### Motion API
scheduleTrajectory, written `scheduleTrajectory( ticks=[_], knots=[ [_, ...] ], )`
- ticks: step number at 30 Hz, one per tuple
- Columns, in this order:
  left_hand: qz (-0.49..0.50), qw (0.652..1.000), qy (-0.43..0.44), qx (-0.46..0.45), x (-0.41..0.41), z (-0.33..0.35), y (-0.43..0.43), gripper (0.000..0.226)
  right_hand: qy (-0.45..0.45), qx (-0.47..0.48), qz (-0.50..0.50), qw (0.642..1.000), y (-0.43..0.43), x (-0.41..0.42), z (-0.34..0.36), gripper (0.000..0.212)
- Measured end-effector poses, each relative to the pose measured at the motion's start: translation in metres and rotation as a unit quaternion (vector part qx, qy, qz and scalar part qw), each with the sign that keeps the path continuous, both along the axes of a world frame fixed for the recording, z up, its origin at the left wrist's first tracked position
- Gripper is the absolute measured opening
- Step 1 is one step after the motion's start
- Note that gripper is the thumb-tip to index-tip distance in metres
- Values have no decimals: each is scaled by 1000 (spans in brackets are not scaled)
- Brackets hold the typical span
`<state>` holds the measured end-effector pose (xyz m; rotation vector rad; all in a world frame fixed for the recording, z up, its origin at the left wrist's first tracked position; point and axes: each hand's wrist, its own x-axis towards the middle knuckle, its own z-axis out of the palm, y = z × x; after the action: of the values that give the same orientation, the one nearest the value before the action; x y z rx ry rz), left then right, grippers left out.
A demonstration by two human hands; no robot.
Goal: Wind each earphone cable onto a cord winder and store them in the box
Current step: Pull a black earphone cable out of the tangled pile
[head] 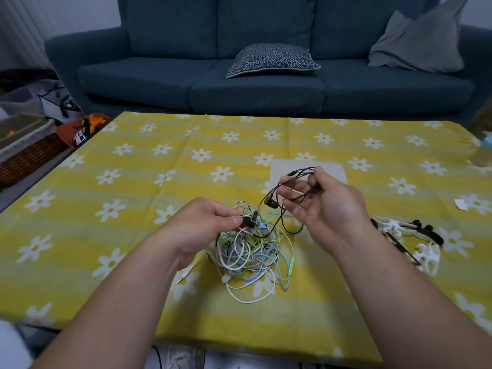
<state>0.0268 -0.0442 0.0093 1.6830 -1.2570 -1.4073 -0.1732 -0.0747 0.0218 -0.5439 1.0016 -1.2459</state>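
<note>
1. A tangle of earphone cables [250,254] is noted nearest, heaped on the tabletop [159,161], which is covered by a yellow daisy-print cloth. White, pale blue, green and black strands are mixed. A jack plug [179,281] is seen at its left edge.
2. The left hand [202,222] is held just above the tangle. Its grip is closed to a pinch, thumb against forefinger, on a small black part [249,221].
3. The right hand [324,206] is raised right of the tangle. Its grip is half curled, with loops of black cable [292,232] held between thumb and fingers. Black earbuds [271,203] are hung below the fingertips.
4. White cord winders [426,255] are laid further right, well apart from the tangle, with a black earphone wound among them.
5. A pale flat rectangle [335,171] is seen behind the right hand. Whether it is the box cannot be told.
6. Beyond the tabletop, a blue sofa [266,89] is recorded, with a patterned cushion [271,59] and a grey cushion [420,43] on it.
</note>
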Motion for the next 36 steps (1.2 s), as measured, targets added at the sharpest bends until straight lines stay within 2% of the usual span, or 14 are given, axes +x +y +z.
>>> scheduleTrajectory(
  ticks=[4, 6, 8, 10, 12, 13, 14, 16, 19, 20, 23, 26, 32, 36],
  knots=[
    [25, 999, 3, 25, 1, -1, 0, 20, -28, 4, 3, 1000, 1, -2, 2, 35],
    [75, 997, -29, 10, 2, -3, -3, 28, -31, 2, 15, 999, 3, -2, 5, 36],
    [148, 987, -70, 2, 6, -5, -6, 22, -26, -10, 31, 999, 4, -3, 10, 37],
    [197, 963, -181, -23, 14, -10, -11, 14, 21, -41, 55, 997, 6, -5, 16, 40],
    [191, 916, -351, -44, 18, -11, -13, 28, 116, -84, 83, 986, 9, -6, 20, 40],
    [186, 902, -382, -83, 15, -7, -11, 39, 163, -104, 97, 976, 10, -7, 22, 37],
    [178, 901, -366, -150, 9, -2, -8, 46, 198, -120, 110, 967, 12, -7, 24, 36],
    [91, 927, -240, -272, -8, 10, -2, 48, 229, -138, 127, 955, 15, -9, 26, 34],
    [-107, 967, -57, -225, -42, 12, 10, 55, 237, -153, 149, 948, 19, -12, 25, 29],
    [-123, 970, -48, -206, -50, 7, 11, 49, 238, -155, 150, 947, 19, -13, 24, 28],
    [-78, 973, -74, -204, -58, 2, 7, 5, 242, -153, 120, 951, 20, -20, 21, 26],
    [-79, 961, -116, -237, -54, 7, 6, 20, 201, -132, 69, 968, 19, -31, 23, 25],
    [-109, 965, -97, -218, -39, 11, 7, 43, 54, -79, 36, 995, 19, -54, 28, 33],
    [-83, 943, -160, -280, -31, 8, 5, 45, 113, -76, 36, 990, 24, -61, 27, 36]
  ],
)
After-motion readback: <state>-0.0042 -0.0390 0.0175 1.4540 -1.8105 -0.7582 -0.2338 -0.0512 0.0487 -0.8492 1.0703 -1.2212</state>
